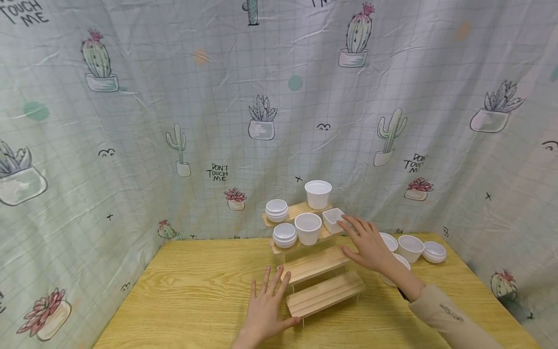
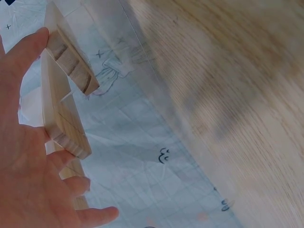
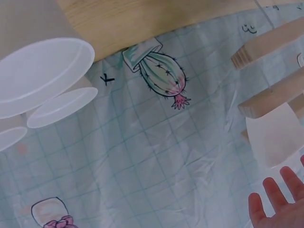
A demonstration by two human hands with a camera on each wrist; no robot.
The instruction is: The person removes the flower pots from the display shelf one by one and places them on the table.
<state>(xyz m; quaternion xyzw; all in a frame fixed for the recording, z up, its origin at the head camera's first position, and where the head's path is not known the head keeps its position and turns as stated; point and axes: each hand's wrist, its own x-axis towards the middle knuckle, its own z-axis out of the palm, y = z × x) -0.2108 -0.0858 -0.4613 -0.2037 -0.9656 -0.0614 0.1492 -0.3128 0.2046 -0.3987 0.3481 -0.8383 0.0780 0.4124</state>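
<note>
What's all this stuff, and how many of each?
Table: one, yellowish wood, foreground
Wooden steps: four, pale, tiered, centre
Tapered pots: two, white, upper two steps
Squat pots: two (maybe stacks), white, left ends, same steps
Square pot: one, white, second-highest step, right end
Other pots: four visible, white, table's right
Printed cloth: count unclear, pale, behind
Sleeve: one, beige, lower right
Left hand: one, at lower steps
Right hand: one, by square pot

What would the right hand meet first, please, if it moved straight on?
The right hand would probably meet the white, square, plastic-looking pot just ahead of it, though whether they already touch is unclear.
</note>
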